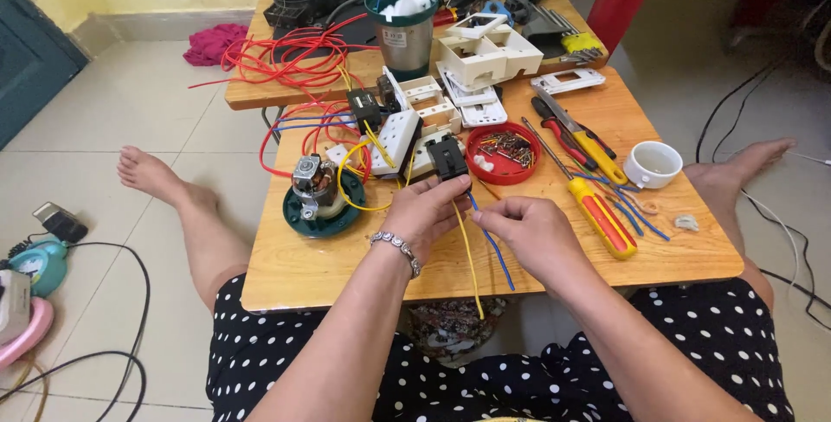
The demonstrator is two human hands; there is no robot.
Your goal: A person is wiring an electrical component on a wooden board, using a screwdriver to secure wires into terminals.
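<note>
The person sat on the floor at a low wooden table (346, 266), legs stretched out to either side of it. The left hand (426, 207) had its grip closed around a small black switch module (448, 159), holding it just above the table near the near edge. A yellow wire (468, 253) ran from under that module down over the table edge. The right hand (530, 228) lay just beside the left, thumb and forefinger pinched shut on a blue wire (497, 247), which ran from the module out across the wood.

Just beyond the module sat a round red lid (503, 154) holding screws. To its right lay a red-and-yellow screwdriver (599, 214), a pair of pliers with red and yellow handles (575, 135), and a small white cup (652, 164); short blue wire offcuts (636, 210) lay between the screwdriver and the cup. Left of the hands stood a small electric motor on a green round base (318, 199), with red, blue and yellow leads looping near it. Behind it lay white socket plates (407, 132).

On a second table (260, 91) further back stood a metal cup with a green rim (403, 31), a tangle of red wire (286, 57), and white plastic switch frames (486, 54). A bracelet (396, 247) circled the left wrist.
</note>
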